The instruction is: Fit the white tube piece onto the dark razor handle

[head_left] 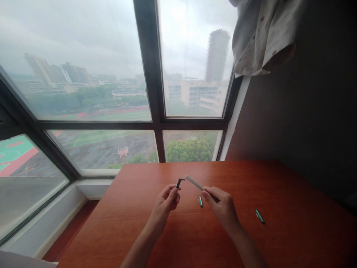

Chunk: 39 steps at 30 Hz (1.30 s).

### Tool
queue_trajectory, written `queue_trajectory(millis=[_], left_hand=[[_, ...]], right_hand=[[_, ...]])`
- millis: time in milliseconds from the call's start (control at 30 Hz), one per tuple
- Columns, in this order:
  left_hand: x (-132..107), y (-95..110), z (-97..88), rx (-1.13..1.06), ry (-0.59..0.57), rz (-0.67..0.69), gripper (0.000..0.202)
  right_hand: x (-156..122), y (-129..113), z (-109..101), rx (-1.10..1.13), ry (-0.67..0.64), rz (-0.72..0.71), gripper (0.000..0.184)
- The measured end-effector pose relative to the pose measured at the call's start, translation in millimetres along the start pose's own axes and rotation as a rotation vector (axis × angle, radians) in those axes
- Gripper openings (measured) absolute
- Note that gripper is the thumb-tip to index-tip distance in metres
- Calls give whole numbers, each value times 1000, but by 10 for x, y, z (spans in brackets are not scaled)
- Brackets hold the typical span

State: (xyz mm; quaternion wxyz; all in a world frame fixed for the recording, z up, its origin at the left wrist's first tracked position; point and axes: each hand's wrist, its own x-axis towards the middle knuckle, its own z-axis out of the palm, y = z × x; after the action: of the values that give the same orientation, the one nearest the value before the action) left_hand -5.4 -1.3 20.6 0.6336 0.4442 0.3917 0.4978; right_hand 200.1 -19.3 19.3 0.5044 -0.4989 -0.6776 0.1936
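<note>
Brown table (189, 238): smooth, so dropped piece might slide. Right hand (223, 201) and left hand (165, 201) apart above it, each pinching one thing. Pale stick (195, 182) clamped in right fingers; clumsy sideways nudge could knock left hand's piece loose. Green strip (200, 201) between hands, second strip (259, 216) farther right; low right-hand swing may sweep either. Bent metal piece (178, 182) in left fingertips, near stick's tip, contact unclear; slack pinch could drop it.

The hands (166, 199) are above the table (122, 216), before the window (117, 93).
</note>
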Motion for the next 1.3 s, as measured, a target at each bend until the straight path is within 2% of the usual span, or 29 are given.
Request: queue_trajectory(millis=[233, 500, 733, 1300], left_hand=[[1, -11, -2, 115, 34, -2, 42], [15, 18, -34, 93, 95, -1, 44], [5, 19, -1, 80, 85, -12, 45], [11, 18, -14, 107, 104, 16, 47]], right_hand=[[-11, -55, 22, -3, -51, -34, 24], [-1, 37, -16, -59, 3, -27, 29], [-1, -1, -11, -47, -45, -27, 30], [3, 36, -23, -93, -53, -33, 36]])
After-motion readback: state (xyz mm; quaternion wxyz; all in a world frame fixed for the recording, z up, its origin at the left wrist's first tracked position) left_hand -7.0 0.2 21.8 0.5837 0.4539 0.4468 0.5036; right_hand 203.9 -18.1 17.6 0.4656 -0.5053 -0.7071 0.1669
